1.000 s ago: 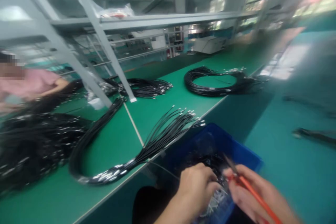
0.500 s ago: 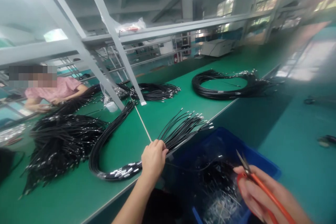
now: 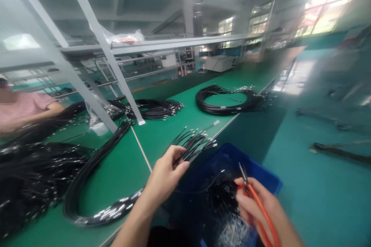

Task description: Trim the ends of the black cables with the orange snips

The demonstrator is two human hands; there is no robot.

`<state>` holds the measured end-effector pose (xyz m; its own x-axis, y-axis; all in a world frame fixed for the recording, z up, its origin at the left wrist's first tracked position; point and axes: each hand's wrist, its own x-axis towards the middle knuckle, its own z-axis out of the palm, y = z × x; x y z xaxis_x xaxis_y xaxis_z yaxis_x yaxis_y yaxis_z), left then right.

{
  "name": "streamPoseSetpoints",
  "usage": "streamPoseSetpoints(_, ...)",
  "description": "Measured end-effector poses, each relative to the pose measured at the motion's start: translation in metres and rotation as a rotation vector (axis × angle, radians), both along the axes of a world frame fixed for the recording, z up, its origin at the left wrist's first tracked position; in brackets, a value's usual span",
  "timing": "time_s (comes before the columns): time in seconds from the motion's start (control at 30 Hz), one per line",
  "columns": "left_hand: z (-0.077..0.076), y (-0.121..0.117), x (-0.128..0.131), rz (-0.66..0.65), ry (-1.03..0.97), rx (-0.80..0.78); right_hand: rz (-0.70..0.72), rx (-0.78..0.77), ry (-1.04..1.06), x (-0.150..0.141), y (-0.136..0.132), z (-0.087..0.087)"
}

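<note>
My left hand [image 3: 169, 170] is over the bundle of thin black cables [image 3: 193, 144] at the table's front edge, its thumb and fingers apart. Whether the palm touches the cables is hidden. The bundle bends round to the left, and its silvery tips fan out past my fingers. My right hand [image 3: 257, 204] grips orange-handled scissors [image 3: 264, 206], pointed blades upward, above a blue bin [image 3: 246, 162]. Inside the bin lie black scraps and clear plastic bits [image 3: 232, 231]. A single thin cable [image 3: 214, 179] with a light tip crosses the bin.
A looped cable coil [image 3: 223, 110] lies farther right on the green table [image 3: 162, 135], another coil [image 3: 156, 110] behind the shelf post [image 3: 127, 81]. A heap of black cables [image 3: 34, 177] fills the left. A person in a pink top [image 3: 31, 108] sits there.
My left hand has loosened from the bundle, its thumb and fingers now apart. The view has turned right, so things appear farther left. My right hand still has the scissors.
</note>
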<state>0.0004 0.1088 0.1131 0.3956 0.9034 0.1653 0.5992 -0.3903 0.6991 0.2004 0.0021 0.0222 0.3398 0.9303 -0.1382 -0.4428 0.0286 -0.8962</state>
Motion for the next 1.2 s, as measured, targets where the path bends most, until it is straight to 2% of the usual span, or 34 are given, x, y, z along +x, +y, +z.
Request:
streamPoseSetpoints(0.07,0.006,-0.016,0.032,-0.096,-0.006,0.068,-0.026,0.0,0.006,-0.002,0.003,0.006)
streamPoseSetpoints(0.13,0.006,-0.031,0.058,-0.169,0.032,0.21,-0.053,0.001,0.005,-0.002,0.004,0.012)
streamPoseSetpoints(0.2,0.0,-0.043,0.073,-0.182,0.073,0.39,-0.092,0.01,0.016,-0.001,0.003,0.018)
streamPoseSetpoints(0.27,-0.007,-0.051,0.079,-0.163,0.08,0.497,-0.148,0.024,0.028,0.0,0.001,0.022)
streamPoseSetpoints(0.33,-0.013,-0.056,0.078,-0.16,0.023,0.416,-0.206,0.054,0.03,0.0,-0.003,0.024)
streamPoseSetpoints(0.47,-0.022,-0.062,0.072,-0.164,-0.173,-0.02,-0.264,0.102,0.057,-0.002,-0.006,0.028)
streamPoseSetpoints(0.57,-0.028,-0.063,0.07,-0.162,-0.223,-0.175,-0.249,0.125,0.114,-0.005,-0.004,0.03)
streamPoseSetpoints(0.93,-0.039,-0.064,0.075,-0.135,-0.245,-0.193,-0.237,0.105,0.201,-0.004,0.0,0.032)
streamPoseSetpoints(1.1,-0.037,-0.066,0.077,-0.195,-0.444,-0.4,-0.114,0.042,0.4,-0.014,-0.003,0.039)
streamPoseSetpoints(1.2,-0.032,-0.069,0.081,-0.179,-0.537,-0.369,-0.121,0.012,0.39,-0.022,-0.003,0.045)
